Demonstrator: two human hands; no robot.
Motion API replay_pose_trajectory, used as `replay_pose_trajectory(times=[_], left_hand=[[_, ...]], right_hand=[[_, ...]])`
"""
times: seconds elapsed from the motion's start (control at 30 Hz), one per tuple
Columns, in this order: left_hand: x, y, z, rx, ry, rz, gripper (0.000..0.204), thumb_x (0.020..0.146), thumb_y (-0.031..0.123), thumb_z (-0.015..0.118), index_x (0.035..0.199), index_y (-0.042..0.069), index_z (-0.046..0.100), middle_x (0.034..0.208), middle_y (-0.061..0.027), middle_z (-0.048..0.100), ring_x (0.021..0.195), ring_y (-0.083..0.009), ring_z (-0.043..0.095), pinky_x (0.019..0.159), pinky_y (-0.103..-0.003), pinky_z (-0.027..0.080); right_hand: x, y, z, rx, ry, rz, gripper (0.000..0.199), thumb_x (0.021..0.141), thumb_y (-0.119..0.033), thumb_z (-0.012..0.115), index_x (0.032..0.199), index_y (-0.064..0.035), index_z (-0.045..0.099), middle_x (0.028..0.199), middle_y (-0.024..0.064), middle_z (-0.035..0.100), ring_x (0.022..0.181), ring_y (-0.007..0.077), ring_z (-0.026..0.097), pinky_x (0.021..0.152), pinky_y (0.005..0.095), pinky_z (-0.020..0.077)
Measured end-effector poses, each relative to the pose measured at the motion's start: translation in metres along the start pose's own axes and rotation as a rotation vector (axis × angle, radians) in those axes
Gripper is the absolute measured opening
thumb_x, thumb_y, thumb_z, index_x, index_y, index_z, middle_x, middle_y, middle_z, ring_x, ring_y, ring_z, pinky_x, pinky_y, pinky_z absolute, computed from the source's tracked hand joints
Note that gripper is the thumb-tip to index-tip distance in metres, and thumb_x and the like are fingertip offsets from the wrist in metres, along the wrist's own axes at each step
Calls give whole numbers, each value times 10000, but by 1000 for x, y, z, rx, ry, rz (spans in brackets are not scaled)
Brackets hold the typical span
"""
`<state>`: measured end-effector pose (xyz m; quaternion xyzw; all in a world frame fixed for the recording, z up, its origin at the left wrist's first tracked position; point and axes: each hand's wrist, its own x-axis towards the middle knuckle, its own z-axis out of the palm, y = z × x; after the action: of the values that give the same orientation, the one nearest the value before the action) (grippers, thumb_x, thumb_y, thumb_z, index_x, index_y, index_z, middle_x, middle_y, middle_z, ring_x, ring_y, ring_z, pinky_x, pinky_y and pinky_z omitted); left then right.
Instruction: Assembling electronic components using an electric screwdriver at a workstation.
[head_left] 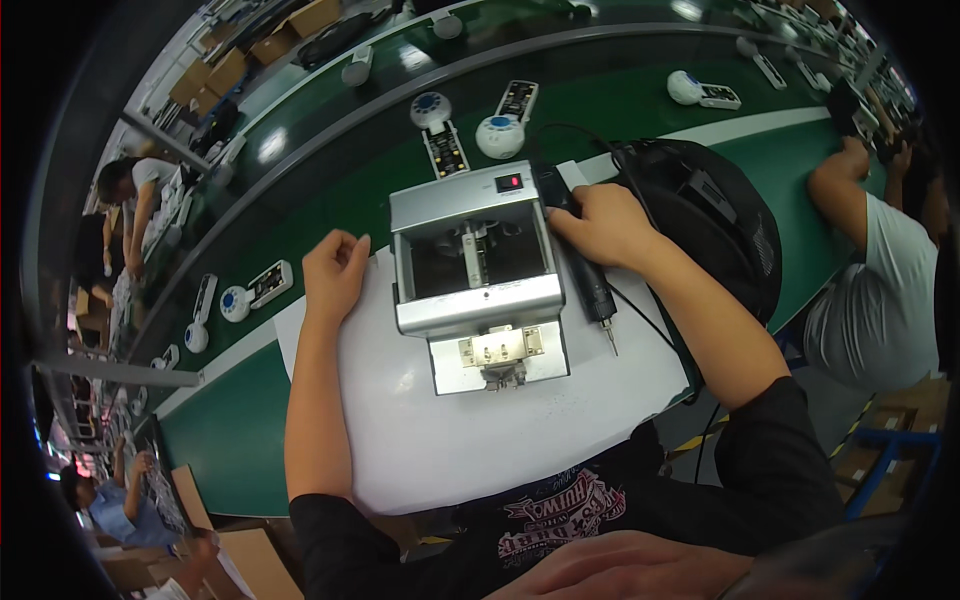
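A silver screw feeder (475, 315) with a red-lit switch stands in front of me on a white sheet (400, 430). Left of it rests my left hand (335, 272), its fingers loosely curled and nothing visible in them. Close along the feeder's right side lies a black electric screwdriver (592, 290), its thin bit pointing toward me. My right hand (610, 225) is closed over the upper part of the screwdriver, thumb near the feeder's side; some fingertips are hidden.
White round-headed devices with exposed circuit strips, one (440, 135) behind the feeder and one (255, 290) to the left, lie on the green bench (225, 430). A black bag (705, 225) sits at my right. Co-workers sit on both sides, one person's arm (845, 195) near the bag.
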<state>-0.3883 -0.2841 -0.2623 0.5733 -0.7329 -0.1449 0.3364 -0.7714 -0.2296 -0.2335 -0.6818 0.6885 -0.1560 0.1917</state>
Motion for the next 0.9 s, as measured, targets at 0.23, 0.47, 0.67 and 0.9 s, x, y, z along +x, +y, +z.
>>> replay_pose_trajectory(times=[0.23, 0.47, 0.67, 0.9], left_hand=[[127, -22, 77, -74, 196, 73, 388, 904, 360, 787, 1089, 32, 692, 1016, -135, 693, 913, -242, 668, 830, -338, 523], [201, -26, 118, -104, 14, 59, 844, 819, 476, 843, 1405, -49, 537, 1270, -239, 661, 1137, -326, 661, 969, -385, 512], [190, -16, 93, -385, -135, -231, 901, 814, 472, 849, 1445, -62, 491, 1270, -237, 663, 1155, -337, 659, 994, -369, 504], [128, -52, 16, -394, 545, -42, 656, 801, 179, 899, 1313, -70, 573, 1179, -175, 691, 980, -250, 708, 875, -320, 562]], right_hand=[[11, 0, -9, 7, -51, 2, 614, 905, -569, 608, 935, 26, 755, 847, 240, 722, 857, 403, 717, 822, 466, 559], [20, 10, -3, -36, -70, 15, 589, 900, -559, 604, 920, 12, 749, 804, 212, 716, 805, 376, 718, 788, 448, 566], [15, 11, -5, -40, -79, 23, 604, 897, -565, 606, 900, 25, 740, 804, 218, 714, 804, 381, 718, 788, 450, 567], [15, 9, -8, -44, -54, -20, 652, 885, -595, 616, 885, 46, 733, 797, 227, 714, 800, 385, 723, 785, 447, 573]])
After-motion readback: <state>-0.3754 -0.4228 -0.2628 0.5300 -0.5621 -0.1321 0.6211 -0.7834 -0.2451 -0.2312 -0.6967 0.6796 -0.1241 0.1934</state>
